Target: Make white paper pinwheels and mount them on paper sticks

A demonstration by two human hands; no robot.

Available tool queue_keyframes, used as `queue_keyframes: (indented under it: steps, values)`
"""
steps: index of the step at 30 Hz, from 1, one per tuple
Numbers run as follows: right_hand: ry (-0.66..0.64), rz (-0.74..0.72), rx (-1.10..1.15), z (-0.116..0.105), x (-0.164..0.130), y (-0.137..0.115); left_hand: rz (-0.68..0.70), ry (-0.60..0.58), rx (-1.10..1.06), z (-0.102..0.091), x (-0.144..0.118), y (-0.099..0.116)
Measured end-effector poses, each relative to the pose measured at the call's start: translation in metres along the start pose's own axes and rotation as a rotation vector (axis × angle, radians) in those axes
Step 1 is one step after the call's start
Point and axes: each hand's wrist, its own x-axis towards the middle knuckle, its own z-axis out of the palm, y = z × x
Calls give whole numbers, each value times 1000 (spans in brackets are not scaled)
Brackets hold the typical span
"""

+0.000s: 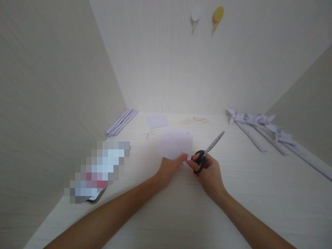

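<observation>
My left hand (171,167) is closed on the near edge of a pale lilac paper square (176,141), its thumb lying on top. A short slit runs into the sheet close to that thumb. My right hand (209,171) has the black handles of a pair of scissors (214,142) around its fingers, the blades together and pointing away to the upper right. Its fingertips also meet the paper's near right corner. Beyond the held sheet lies another lilac paper piece (157,121) flat on the table.
A bundle of rolled paper sticks (121,122) lies at the back left, above a phone (96,195) with a blurred screen. Folded paper pinwheels (256,119) on sticks rest at the right. Thin rubber bands (199,119) lie at the back. Two hooks (218,14) are on the wall.
</observation>
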Motion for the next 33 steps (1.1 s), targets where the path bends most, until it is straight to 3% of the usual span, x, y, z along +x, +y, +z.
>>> queue_keyframes:
  steps: [16,22,28,33]
  values:
    - [-18,41,-24,-2,3,3,15,-12,-28,-4,7,-9]
    - [-22,-17,-54,-2,5,5,-57,26,27,-3,5,-2]
    - [-29,-56,-112,1,6,2,-14,-13,38,-4,6,-7]
    - [-42,-40,-98,0,7,2,-65,0,5,-3,7,-5]
